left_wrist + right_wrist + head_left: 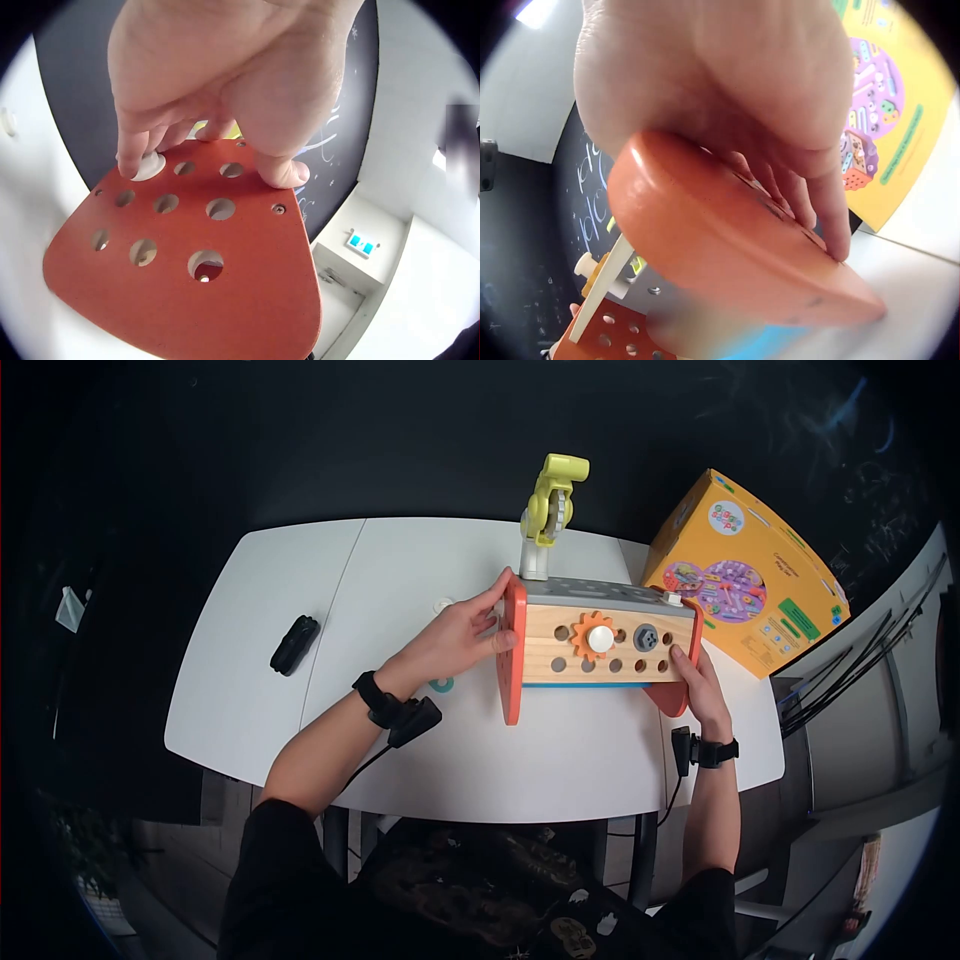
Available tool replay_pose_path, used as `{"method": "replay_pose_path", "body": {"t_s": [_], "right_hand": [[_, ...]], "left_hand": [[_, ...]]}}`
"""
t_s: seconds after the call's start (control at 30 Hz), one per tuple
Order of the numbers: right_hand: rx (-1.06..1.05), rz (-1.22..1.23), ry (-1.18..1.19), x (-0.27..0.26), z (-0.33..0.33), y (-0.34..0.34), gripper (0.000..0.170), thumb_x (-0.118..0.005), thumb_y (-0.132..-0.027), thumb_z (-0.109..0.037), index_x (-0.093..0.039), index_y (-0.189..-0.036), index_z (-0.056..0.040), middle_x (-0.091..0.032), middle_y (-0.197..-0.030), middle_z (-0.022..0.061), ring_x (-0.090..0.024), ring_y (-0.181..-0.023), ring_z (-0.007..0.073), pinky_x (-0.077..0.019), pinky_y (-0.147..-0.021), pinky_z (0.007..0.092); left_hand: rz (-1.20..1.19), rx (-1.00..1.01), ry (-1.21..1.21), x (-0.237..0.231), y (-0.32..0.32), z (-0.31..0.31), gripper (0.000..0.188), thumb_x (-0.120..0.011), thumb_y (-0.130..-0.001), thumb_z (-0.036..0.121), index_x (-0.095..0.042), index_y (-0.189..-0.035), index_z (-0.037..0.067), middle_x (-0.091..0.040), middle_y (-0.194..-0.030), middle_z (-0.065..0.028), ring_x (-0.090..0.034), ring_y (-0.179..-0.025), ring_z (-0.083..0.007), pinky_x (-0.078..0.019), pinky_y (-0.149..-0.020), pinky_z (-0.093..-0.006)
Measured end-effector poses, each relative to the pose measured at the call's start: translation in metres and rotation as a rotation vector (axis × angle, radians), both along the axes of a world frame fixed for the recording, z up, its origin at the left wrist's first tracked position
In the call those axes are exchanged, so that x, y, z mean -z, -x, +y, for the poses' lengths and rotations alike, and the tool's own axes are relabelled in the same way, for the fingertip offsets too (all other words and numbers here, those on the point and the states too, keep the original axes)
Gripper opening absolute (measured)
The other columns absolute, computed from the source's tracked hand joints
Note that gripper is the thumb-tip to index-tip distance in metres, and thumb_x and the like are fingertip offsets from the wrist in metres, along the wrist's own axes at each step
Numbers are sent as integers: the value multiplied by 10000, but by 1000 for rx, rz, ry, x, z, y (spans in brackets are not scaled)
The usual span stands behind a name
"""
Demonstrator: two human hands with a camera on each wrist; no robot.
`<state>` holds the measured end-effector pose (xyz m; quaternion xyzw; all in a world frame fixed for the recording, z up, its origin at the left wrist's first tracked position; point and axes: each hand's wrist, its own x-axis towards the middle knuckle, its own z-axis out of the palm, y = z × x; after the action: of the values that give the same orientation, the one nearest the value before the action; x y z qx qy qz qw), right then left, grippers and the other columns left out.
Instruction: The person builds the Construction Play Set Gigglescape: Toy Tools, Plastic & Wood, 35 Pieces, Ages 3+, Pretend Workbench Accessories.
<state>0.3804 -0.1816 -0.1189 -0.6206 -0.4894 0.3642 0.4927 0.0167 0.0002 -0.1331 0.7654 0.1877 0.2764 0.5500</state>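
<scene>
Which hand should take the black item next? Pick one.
Probably the left hand; it's nearer the black item, while the right hand holds the far end of the toy bench.

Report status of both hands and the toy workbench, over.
Left hand and right hand gripping toy workbench at opposite ends. Yellow box close by right end.

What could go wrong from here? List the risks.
The yellow-green piece rises at the left end of the toy bench, so a tilt might topple it.
The left hand holds the left panel, the right hand the right panel; if either slips, the bench could lurch.
The yellow box sits close to the right panel and might get knocked.
</scene>
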Motion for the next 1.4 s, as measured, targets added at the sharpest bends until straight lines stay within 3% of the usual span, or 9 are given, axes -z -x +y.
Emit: {"method": "replay_pose_path", "body": {"t_s": [0.17, 0.33, 0.37, 0.53, 0.67, 0.73, 1.07, 1.27, 1.4], "right_hand": [[17, 85, -44, -15, 10, 14, 521, -586, -1047, -336, -506, -1420, 19, -646, -1285, 119, -628, -1140, 182, -496, -987, 332], [107, 92, 39, -33, 19, 25, 495, -589, -1041, -309, -524, -1381, 44, -672, -1201, 143, -664, -1056, 188, -537, -909, 323], [111, 93, 40, -34, 20, 26, 495, -589, -1041, -309, -524, -1381, 44, -672, -1201, 143, -664, -1056, 188, -537, -909, 323], [148, 179, 140, -41, 25, 28, 513, -602, -1024, -295, -512, -1377, 67, -660, -1224, 161, -668, -1082, 217, -544, -921, 337], [102, 249, 169, -35, 30, 21, 521, -597, -1015, -294, -510, -1367, 80, -654, -1240, 170, -671, -1087, 227, -544, -933, 355], [96, 253, 192, -38, 31, 25, 493, -595, -997, -299, -551, -1320, 71, -672, -1209, 160, -686, -1032, 196, -550, -923, 316], [63, 289, 275, -28, 38, 16, 461, -598, -993, -319, -602, -1260, 56, -681, -1195, 156, -685, -1005, 174, -546, -904, 301], [87, 279, 282, -25, 33, 15, 447, -586, -1001, -317, -606, -1255, 51, -679, -1192, 156, -674, -1040, 181, -535, -915, 309], [78, 145, 174, -25, 26, 16, 479, -549, -1028, -298, -581, -1328, 74, -662, -1266, 171, -657, -1121, 207, -508, -975, 310]], "left_hand": [[-42, 1, -24, -6, -3, -1, 845, -606, -1034, 392, -103, -1632, 71, -447, -1549, -185, -467, -1415, -276, -375, -1182, -415], [176, -153, -4, -9, -7, -5, 771, -309, -1086, 571, -177, -1620, 31, -439, -1561, -212, -452, -1437, -308, -355, -1173, -377], [177, -150, -3, -6, -8, -3, 771, -309, -1086, 571, -177, -1620, 31, -439, -1561, -212, -452, -1437, -308, -355, -1173, -377], [202, -168, 184, -5, -9, -5, 803, -182, -1074, 623, -241, -1607, 26, -457, -1545, -208, -434, -1445, -305, -356, -1174, -372], [213, -147, 260, -19, -8, -11, 825, -188, -1067, 640, -317, -1575, 2, -487, -1511, -205, -475, -1401, -299, -384, -1158, -377], [232, -222, 283, -20, -10, -13, 847, -189, -1059, 658, -381, -1538, -13, -523, -1467, -202, -513, -1352, -292, -414, -1136, -394], [334, -226, 334, -3, -10, -4, 937, -135, -1019, 730, -457, -1491, -13, -554, -1439, -198, -543, -1331, -277, -456, -1094, -418], [390, -219, 298, 5, -5, 0, 925, -128, -1020, 727, -474, -1483, 6, -596, -1392, -198, -552, -1325, -274, -504, -1033, -412], [395, -209, 301, 20, 4, 16, 799, -214, -1061, 630, -534, -1424, -7, -654, -1309, -162, -628, -1200, -289, -535, -957, -396]]}}
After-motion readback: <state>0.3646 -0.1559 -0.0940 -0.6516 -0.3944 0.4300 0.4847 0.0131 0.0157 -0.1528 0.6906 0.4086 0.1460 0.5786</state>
